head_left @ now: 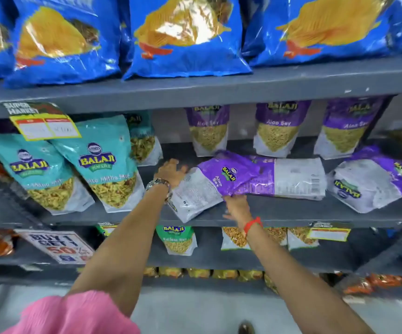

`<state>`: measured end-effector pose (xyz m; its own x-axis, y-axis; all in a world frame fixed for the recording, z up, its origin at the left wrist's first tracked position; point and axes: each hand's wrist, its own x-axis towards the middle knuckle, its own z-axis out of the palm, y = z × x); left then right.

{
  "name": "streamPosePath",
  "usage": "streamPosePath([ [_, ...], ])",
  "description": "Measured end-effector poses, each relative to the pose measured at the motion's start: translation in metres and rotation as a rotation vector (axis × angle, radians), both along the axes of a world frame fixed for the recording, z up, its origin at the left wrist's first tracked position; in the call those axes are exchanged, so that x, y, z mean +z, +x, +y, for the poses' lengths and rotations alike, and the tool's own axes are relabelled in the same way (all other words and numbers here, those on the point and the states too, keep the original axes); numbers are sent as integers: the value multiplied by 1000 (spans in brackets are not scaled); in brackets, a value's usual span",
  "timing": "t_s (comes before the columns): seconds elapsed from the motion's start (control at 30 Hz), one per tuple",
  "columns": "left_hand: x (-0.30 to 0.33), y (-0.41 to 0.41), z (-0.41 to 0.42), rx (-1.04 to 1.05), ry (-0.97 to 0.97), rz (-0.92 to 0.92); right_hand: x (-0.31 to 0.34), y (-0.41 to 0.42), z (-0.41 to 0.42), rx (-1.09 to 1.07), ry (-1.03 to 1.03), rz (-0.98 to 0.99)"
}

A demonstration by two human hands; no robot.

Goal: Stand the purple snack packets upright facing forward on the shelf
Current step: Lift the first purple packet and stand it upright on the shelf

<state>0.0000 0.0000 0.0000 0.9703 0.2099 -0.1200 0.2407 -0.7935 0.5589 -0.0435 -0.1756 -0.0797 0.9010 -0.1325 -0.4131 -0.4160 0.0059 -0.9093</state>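
Three purple snack packets stand upright at the back of the grey middle shelf: one, one, one. In front, several purple packets lie flat. The nearest flat packet lies tilted with its white base toward me. My left hand rests on its left top edge. My right hand is under its lower edge, fingers spread against it. Another flat packet lies behind it, and one more lies at the right.
Teal snack packets stand left of my left hand. Big blue chip bags fill the shelf above. A yellow price tag hangs from that shelf's edge. Green and other packets stand on the shelf below, next to an offer sign.
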Motion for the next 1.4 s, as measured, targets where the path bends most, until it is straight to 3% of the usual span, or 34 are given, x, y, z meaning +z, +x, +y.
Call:
streamPosePath([
  [0.17, 3, 43, -7, 91, -209, 121, -14, 18, 8, -124, 276, 143],
  [0.33, -12, 68, -19, -20, -129, 240, -17, 26, 7, -218, 314, 145],
  [0.5, -19, 75, -14, 27, -292, 244, -21, 25, 5, -299, 360, 140],
  [0.67, -9, 73, 7, 67, -493, 234, -11, 22, 8, -355, 349, -14],
  [0.77, -3, 67, 23, 73, -739, 237, -3, 32, 19, -366, 299, -126],
  [1.0, -9, 47, 52, 11, -918, 344, 18, 48, 32, -349, 187, -390],
  [1.4, 16, 40, 48, 330, -1010, -172, 61, 79, 32, -250, 47, -566],
])
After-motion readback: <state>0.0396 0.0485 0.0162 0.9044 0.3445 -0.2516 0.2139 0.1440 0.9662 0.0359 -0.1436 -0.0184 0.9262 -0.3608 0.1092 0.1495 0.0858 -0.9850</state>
